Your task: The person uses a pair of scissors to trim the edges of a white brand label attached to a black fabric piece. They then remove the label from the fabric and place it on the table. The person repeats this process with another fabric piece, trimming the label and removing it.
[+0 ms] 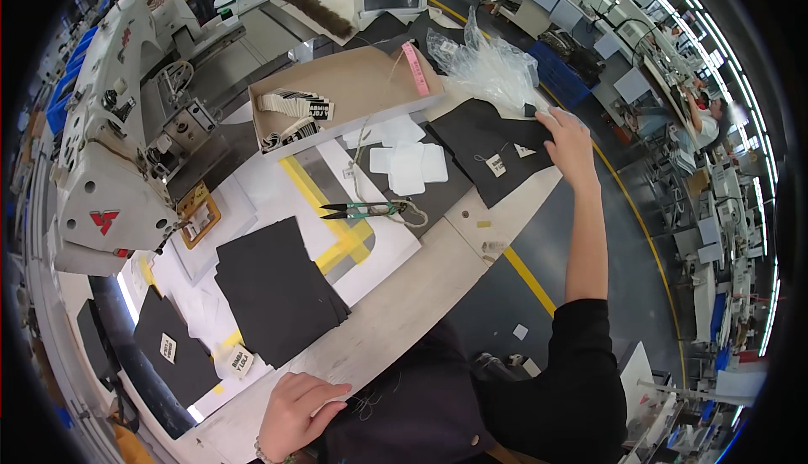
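At the right end of the table, my right hand is closed at the edge of a black fabric piece, part of which is hidden under it. A small white label with a loose thread lies on that piece. My left hand is held empty at the table's near edge, fingers loosely stretched and thumb apart. Beyond it lies a stack of black fabric pieces. Left of the stack, one label rests beside a narrower black piece, which carries another label. Green-handled thread snips lie mid-table.
A sewing machine stands at the left. A cardboard tray holds stacked labels and a pink tape. White cards lie before it, and a crumpled clear plastic bag sits behind the right-hand pieces. Other workstations and a person line the right.
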The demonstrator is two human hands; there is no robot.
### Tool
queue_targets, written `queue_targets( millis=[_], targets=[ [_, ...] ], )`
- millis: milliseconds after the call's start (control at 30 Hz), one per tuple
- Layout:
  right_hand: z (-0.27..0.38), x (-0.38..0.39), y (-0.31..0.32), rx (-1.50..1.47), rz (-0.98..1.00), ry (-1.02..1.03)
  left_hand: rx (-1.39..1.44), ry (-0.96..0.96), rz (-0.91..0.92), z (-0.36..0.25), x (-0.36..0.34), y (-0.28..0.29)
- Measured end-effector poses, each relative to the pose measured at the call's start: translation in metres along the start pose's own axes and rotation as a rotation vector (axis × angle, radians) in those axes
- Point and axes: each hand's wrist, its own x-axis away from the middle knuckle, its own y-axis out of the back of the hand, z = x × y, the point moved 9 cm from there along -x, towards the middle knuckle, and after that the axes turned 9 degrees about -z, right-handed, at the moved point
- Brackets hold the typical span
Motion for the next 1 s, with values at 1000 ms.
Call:
queue_targets(
  millis=[1000],
  targets=[
    [0.055, -0.005, 0.021, -1.693, 0.084, -0.68, 0.451, 0.23, -0.353, 0.031, -0.02, 0.0]
  ],
)
